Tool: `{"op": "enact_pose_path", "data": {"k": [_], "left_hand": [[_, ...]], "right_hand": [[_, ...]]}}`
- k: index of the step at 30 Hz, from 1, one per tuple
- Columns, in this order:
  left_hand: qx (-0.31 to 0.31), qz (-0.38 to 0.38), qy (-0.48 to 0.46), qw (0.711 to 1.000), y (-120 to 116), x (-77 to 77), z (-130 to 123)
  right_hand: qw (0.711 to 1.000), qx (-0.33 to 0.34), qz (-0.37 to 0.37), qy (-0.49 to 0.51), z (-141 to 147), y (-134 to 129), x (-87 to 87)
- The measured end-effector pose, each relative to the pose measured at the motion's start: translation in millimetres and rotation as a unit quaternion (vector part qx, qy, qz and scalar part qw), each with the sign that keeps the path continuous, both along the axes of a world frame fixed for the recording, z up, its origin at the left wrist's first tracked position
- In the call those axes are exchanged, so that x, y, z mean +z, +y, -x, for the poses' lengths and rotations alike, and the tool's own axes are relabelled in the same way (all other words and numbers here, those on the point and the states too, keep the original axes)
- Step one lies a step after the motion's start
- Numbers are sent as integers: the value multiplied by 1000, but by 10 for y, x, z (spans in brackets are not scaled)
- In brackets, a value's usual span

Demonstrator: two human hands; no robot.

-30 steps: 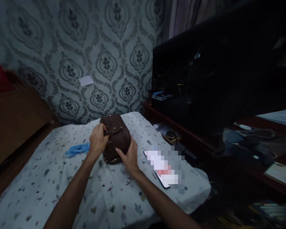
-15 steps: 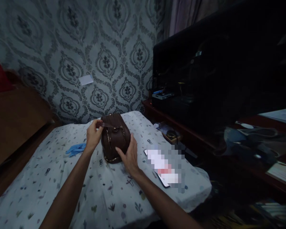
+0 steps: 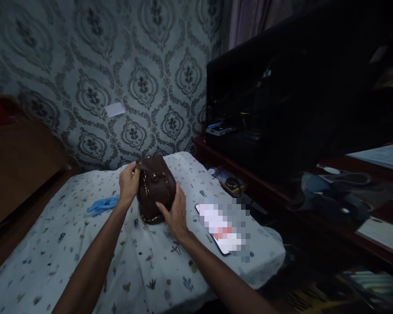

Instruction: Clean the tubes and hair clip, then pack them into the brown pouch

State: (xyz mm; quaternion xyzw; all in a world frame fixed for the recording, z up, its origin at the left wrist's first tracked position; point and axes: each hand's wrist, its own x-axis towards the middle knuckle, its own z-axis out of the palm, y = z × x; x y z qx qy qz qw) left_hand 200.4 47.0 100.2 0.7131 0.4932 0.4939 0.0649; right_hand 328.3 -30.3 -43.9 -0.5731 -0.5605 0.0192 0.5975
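A small brown leather bag [image 3: 155,192] with gold-coloured zips stands on the patterned bed sheet [image 3: 140,279]. My left hand [image 3: 129,183] is closed at its upper left, pinching a short brown strap [image 3: 144,166]. Below the strap's end, a round metal clasp [image 3: 155,177] shows uncovered on the bag's front. Along the right side lies my right hand [image 3: 177,213], thumb on the front and fingers round the edge, gripping the bag. What the far fingertips touch is hidden.
Blue crumpled cloth or gloves [image 3: 102,206] lie left of the bag. To the right rests a lit phone [image 3: 212,224], its screen blurred out. A dark cabinet with a large black screen [image 3: 298,104] borders the bed; a brown headboard-like panel [image 3: 22,170] stands left.
My left hand has drawn the strap back leftward off the bag's front, so the round clasp shows. The right hand keeps its hold. The whole view has shifted slightly.
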Motion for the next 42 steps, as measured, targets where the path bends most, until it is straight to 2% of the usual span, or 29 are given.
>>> {"op": "enact_pose_path", "data": {"k": [13,19,24,27,32,36,42], "left_hand": [[28,-60,155,986,-185,20,-30],[-50,-75,241,966,-365,64,-223],[-84,-60,269,957,-399,24,-318],[-93,-58,269,957,-370,-33,-321],[-51,-69,196,977,-311,-124,-356],[-28,-73,152,985,-280,-148,-386],[-29,-73,120,990,-262,-164,-391]], "right_hand": [[1000,19,-1,4,-27,-20,16],[1000,27,-4,14,-36,-43,7],[999,42,-11,10,-64,-55,16],[999,49,-9,11,-73,-64,24],[999,54,2,7,-84,-79,11],[998,68,-7,-3,-105,-90,-3],[996,79,-3,29,-113,-82,11]]}}
